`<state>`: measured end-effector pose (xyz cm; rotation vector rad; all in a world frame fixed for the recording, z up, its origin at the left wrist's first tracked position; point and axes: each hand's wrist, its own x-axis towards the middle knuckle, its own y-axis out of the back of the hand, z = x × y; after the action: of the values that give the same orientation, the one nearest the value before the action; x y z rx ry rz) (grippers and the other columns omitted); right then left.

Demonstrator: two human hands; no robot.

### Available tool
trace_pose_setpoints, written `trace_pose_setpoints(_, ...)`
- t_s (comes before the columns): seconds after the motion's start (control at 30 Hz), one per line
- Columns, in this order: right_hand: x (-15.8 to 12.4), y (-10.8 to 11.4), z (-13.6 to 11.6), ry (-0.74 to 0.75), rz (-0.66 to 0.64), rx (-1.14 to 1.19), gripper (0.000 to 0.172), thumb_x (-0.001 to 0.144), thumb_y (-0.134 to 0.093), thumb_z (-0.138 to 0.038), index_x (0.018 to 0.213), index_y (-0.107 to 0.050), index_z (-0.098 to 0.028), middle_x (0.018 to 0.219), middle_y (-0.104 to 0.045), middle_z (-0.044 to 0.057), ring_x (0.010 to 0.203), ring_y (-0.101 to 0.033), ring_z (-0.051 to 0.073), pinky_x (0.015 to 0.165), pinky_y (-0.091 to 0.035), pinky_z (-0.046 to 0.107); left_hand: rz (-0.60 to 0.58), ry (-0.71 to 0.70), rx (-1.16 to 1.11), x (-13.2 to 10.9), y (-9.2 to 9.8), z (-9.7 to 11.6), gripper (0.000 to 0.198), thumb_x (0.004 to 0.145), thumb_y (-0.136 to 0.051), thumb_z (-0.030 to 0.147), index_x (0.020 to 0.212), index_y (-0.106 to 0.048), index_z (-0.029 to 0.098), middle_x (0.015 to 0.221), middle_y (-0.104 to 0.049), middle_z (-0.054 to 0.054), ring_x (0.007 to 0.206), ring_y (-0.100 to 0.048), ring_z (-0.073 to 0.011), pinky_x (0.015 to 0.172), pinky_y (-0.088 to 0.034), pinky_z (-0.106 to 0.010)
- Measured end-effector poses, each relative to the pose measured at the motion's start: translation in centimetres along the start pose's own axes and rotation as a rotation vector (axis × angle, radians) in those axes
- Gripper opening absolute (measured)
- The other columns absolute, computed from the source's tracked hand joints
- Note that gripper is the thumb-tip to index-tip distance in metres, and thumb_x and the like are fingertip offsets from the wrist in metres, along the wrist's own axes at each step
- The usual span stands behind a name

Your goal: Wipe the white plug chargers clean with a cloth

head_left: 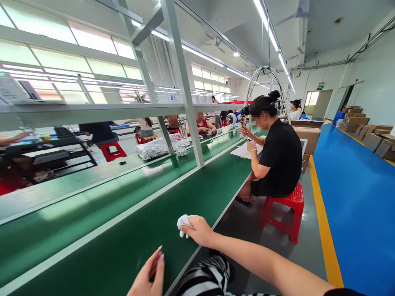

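Nearest the camera, along the bottom edge, lay a black-and-white striped garment point(205, 275), with both of the person's bare arms reaching out above it. The right hand point(200, 232), at lower centre, was closed in a narrow pinch on a crumpled white cloth point(184, 225), which lay on the green conveyor belt point(117, 250). The left hand point(146, 273), at the bottom edge, was empty, its fingers loosely open close to the belt; whether it touched the surface could not be told. Further along on the right, a co-worker in a black T-shirt point(282, 158) sat on a red plastic stool point(285, 213), with raised hands point(251, 137) near a small tool point(242, 123). A blue floor lane point(354, 197) edged by a yellow stripe point(324, 222) ran beyond the stool, with cardboard boxes point(375, 139) at far right.
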<state>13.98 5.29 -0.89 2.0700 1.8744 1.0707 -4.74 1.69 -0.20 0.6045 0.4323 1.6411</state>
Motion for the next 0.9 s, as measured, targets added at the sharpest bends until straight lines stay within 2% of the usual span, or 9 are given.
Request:
trace_pose_setpoints(0.23,-0.3,-1.5,-0.3,-0.089,0.022,-0.194,0.03,0.096,-0.054,-0.043,0.079,-0.06,-0.019,0.085,-0.066,0.002,0.083,-0.058,0.015,0.073,-0.04,0.024,0.002,-0.002,0.046,0.2,-0.7,-0.6,0.06,0.07,-0.043,0.057,0.109,-0.07,0.02,0.105,-0.074,-0.009,0.094,-0.07,-0.0313,0.081,-0.055,-0.039)
trace_pose_setpoints(0.47,-0.9,-1.8,-0.7,-0.01,-0.048,-0.276,0.031,0.096,-0.052,-0.046,0.083,-0.061,-0.02,0.087,-0.067,0.003,0.087,-0.059,0.017,0.073,-0.041,0.025,0.048,0.101,0.009,0.2,0.3,-0.2,0.054,0.073,-0.046,0.055,0.108,-0.07,0.022,0.104,-0.075,-0.008,0.095,-0.07,-0.0302,0.082,-0.056,-0.037)
trace_pose_setpoints(0.63,-0.5,-1.4,0.1,-0.049,-0.069,-0.108,0.03,0.097,-0.051,-0.04,0.078,-0.061,-0.019,0.082,-0.067,0.001,0.079,-0.06,0.014,0.072,-0.041,0.024,0.101,0.175,-0.053,0.1,0.5,0.3,0.057,0.071,-0.047,0.059,0.108,-0.071,0.023,0.1,-0.076,-0.007,0.092,-0.071,-0.0301,0.077,-0.056,-0.036)
trace_pose_setpoints(0.8,-0.1,-0.5,0.7,-0.126,-0.061,0.149,0.041,0.098,-0.044,-0.05,0.079,-0.064,-0.019,0.074,-0.067,0.001,0.068,-0.06,0.013,0.065,-0.042,0.023,0.191,0.1,-0.119,0.0,0.0,0.9,0.056,0.07,-0.051,0.059,0.102,-0.073,0.019,0.095,-0.077,-0.009,0.087,-0.072,-0.0298,0.081,-0.057,-0.038)
trace_pose_setpoints(0.9,-0.1,0.1,0.7,-0.117,-0.078,0.239,0.045,0.096,-0.044,-0.055,0.081,-0.066,-0.019,0.074,-0.068,0.002,0.067,-0.061,0.014,0.065,-0.044,0.024,0.2,0.072,-0.138,-0.2,-0.2,1.1,0.054,0.072,-0.051,0.058,0.101,-0.073,0.018,0.097,-0.077,-0.01,0.089,-0.072,-0.0297,0.084,-0.057,-0.039)
